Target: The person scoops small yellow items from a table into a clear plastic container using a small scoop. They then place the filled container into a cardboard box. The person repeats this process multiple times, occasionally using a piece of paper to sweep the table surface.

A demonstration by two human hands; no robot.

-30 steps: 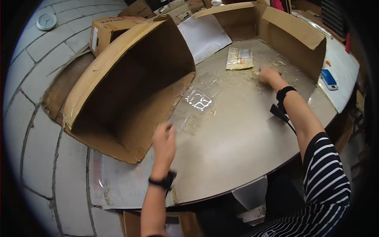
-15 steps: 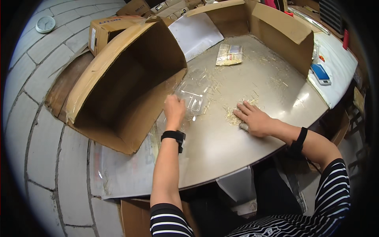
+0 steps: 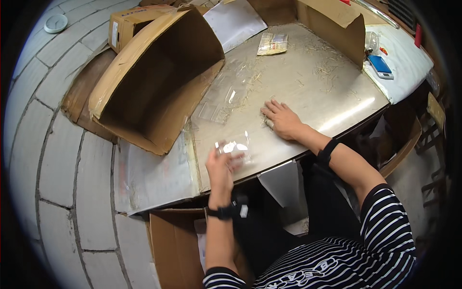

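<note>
Swinging back to the tabletop's (image 3: 327, 103) front edge, left hand (image 3: 221, 172) pinches a clear bag (image 3: 239, 144), perhaps for closer handling; right hand (image 3: 284, 120) presses palm-down, maybe bracing, its grip hidden.

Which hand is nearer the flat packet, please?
Right: the right hand is on the table, short of the flat packet; the left hand is farther off, by the table's front edge.

There are two hands (image 3: 284, 121), two black wrist straps (image 3: 329, 149), one worktop (image 3: 308, 94), one round clock (image 3: 56, 23), one flat packet (image 3: 272, 44), and thin sticks (image 3: 327, 71), too many to count.
</note>
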